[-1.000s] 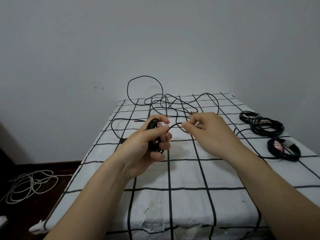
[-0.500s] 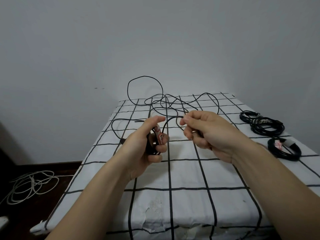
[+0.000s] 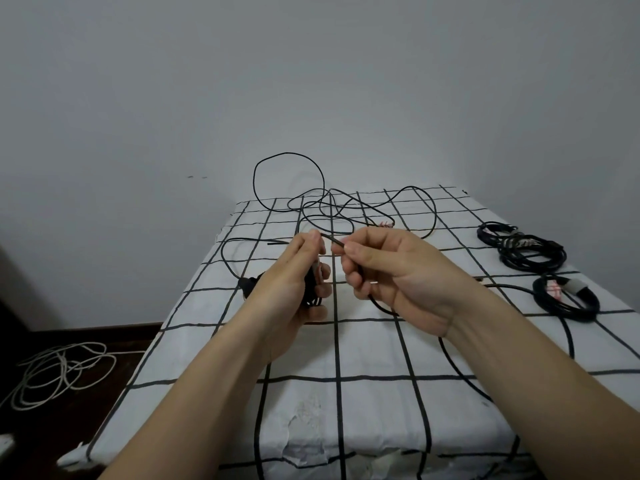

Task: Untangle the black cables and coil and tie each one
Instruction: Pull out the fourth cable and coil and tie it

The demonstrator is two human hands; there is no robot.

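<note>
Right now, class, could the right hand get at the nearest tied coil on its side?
Probably yes: only checked cloth and a loose strand lie between the right hand and that coil. But the hand pinches a black cable and must let go first.

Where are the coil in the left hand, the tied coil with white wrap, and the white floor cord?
Held coil (image 3: 311,298): head view, exposed black loops.
Tied coil (image 3: 571,311): head view, its near black rim.
White cord (image 3: 65,368): head view, middle of the tangle.

left hand (image 3: 291,285) bare | right hand (image 3: 398,278) bare | forearms (image 3: 207,393) bare to frame edge
</note>
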